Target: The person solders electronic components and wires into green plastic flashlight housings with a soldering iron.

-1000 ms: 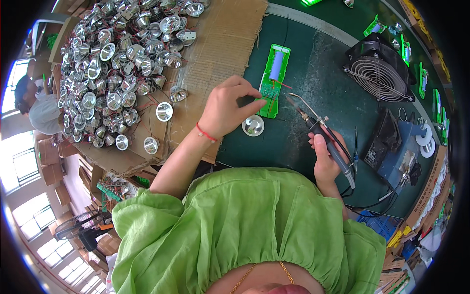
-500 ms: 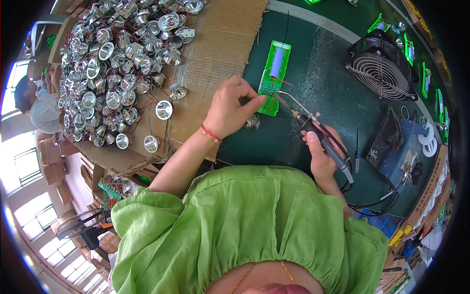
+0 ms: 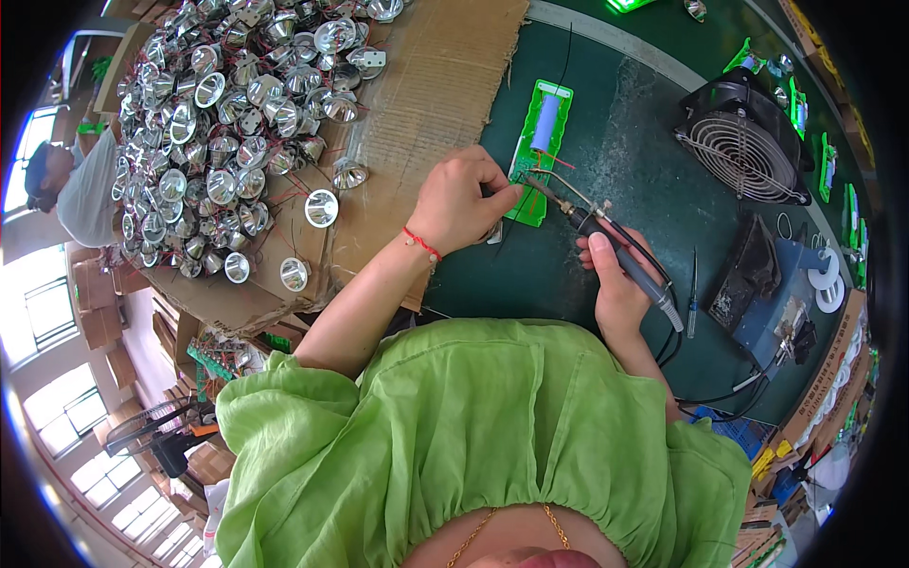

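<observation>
At far left, a person in a pale top (image 3: 90,204) sits beyond the work area. Next comes a heap of silvery cone-shaped reflectors (image 3: 222,142) with thin red and dark wires, piled on a cardboard sheet (image 3: 426,71). A few lie loose toward the sheet's ragged right edge, which borders the dark green surface (image 3: 634,142).

The left hand (image 3: 464,201) reaches across that edge, its grip pinched together at a circuit board (image 3: 524,175); what it pinches, if anything, cannot be told. A shiny piece (image 3: 496,234), mostly hidden, shows just below its fingers. The board sits in the lower half of a long green casing (image 3: 532,210), which lies on the surface just right of the cardboard, with a pale blue cell (image 3: 546,123) above the board.

The right hand (image 3: 620,298) has its grip wrapped around a soldering iron (image 3: 649,282), slanted up and left, its tip at the board; contact is unclear. A broad stretch of surface separates casing from the black fan (image 3: 743,151). Right of the iron lie a slim tool (image 3: 692,293) and a blue stand (image 3: 778,284). More green casings (image 3: 826,168) line the surface's curved far right side.
</observation>
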`<state>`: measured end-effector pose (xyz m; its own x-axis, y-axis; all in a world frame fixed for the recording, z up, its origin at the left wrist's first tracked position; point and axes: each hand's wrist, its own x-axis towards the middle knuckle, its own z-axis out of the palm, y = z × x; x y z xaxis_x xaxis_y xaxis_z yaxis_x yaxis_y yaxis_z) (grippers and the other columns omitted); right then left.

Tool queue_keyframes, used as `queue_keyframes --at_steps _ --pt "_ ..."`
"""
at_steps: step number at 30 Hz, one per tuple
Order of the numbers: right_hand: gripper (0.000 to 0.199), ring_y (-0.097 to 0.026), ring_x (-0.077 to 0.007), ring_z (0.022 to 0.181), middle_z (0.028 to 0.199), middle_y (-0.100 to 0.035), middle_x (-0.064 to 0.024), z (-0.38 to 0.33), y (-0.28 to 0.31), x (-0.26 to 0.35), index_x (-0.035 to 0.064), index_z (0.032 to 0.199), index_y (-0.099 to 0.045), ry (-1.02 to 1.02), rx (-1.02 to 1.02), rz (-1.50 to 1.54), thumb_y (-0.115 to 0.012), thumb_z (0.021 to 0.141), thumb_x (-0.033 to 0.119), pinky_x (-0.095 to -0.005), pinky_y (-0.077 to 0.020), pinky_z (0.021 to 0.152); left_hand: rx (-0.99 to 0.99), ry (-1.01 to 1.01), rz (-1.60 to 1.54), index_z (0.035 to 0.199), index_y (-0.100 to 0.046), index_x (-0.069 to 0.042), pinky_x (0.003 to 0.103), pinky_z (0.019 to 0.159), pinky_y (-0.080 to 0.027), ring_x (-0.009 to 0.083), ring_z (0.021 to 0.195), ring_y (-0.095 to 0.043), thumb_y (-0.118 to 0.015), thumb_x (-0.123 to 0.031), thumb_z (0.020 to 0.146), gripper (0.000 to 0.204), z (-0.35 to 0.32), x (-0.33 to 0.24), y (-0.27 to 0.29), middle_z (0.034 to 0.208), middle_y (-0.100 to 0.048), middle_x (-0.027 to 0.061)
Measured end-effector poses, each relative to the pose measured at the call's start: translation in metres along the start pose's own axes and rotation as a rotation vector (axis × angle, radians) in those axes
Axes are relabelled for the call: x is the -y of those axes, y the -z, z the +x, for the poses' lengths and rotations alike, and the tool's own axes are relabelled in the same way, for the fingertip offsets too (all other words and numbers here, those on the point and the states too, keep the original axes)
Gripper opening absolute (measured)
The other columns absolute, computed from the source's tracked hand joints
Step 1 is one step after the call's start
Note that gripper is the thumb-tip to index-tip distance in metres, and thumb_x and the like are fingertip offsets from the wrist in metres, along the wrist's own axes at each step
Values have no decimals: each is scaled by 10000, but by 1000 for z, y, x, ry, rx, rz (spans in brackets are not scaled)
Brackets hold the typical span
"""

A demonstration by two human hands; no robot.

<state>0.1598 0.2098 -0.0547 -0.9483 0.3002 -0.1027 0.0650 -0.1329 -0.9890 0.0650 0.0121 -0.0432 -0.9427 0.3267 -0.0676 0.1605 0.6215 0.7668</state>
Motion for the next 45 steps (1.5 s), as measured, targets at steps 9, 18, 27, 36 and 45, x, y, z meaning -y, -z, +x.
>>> queue_keyframes --at_steps 9,18,27,36,45 --pt "243 -626 -138 714 851 -664 -144 -5 17 7 -70 1051 -590 34 -82 68 -638 867 81 -240 -515 649 -1 11 26 707 -661 -4 297 586 -460 176 642 -592 -711 -190 773 203 1 0 -1 773 -591 77" --pt "243 -624 -141 704 847 -663 -150 -3 49 5 -73 1057 -588 107 -198 -18 -608 874 86 -239 -502 645 -176 3 -86 865 -687 -97 367 686 -467 234 787 -579 -665 -148 772 109 31 -4 16 751 -566 58" --pt "236 -621 -143 691 846 -662 -153 -7 59 11 -71 1056 -587 163 -250 -69 -608 872 75 -241 -508 628 82 -655 952 1007 -624 -168 299 753 -422 181 874 -530 -656 -139 721 289 39 -41 7 879 -517 26" --pt "232 -627 -149 684 831 -663 -161 -4 64 21 -76 1057 -577 227 -230 -50 -598 874 65 -244 -513 623 66 -489 176 1055 -660 -78 352 677 -476 240 754 -568 -729 -103 728 335 11 -24 4 823 -553 60" --pt "214 -642 -133 753 844 -682 -116 -20 41 10 -54 991 -620 157 9 -165 -680 805 31 -233 -496 647 -24 -456 133 825 -706 -71 332 670 -467 223 757 -563 -726 -69 723 104 11 -20 -2 793 -558 56"
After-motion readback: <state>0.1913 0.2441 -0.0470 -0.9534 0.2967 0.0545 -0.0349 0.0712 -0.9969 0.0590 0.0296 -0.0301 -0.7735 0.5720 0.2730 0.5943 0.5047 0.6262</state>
